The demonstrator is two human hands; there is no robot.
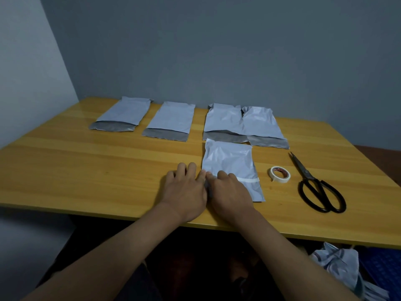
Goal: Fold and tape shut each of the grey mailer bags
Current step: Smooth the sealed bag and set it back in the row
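A single wide-angle view looks forward and down from the person's head, close above the near edge of the yellow wooden table (86,166). It faces the grey-blue back wall (217,51), with both forearms reaching up from the bottom of the frame. The table's far corners bend with the lens. No second view shares the scene.
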